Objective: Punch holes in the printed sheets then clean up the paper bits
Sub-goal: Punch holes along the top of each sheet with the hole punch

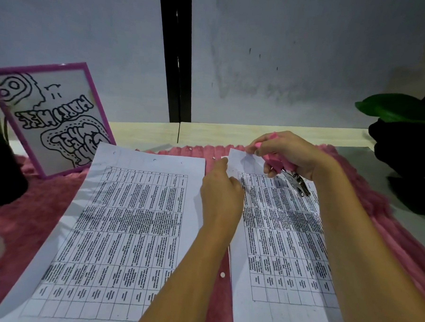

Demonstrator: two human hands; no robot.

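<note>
R hand (288,157) grips pink hole punch (297,183) over right sheet (283,238). L hand (220,195), fingers curled, pinches that sheet's edge.

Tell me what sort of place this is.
Probably a personal desk at home, not an office: a fluffy pink mat covers the pale table against a bare wall, with a purple-framed doodle and a leafy plant beside the printed sheets and hole punch.

Frame (48,117) blocks far left; dark pot (408,156) beyond right hand (290,152).
</note>
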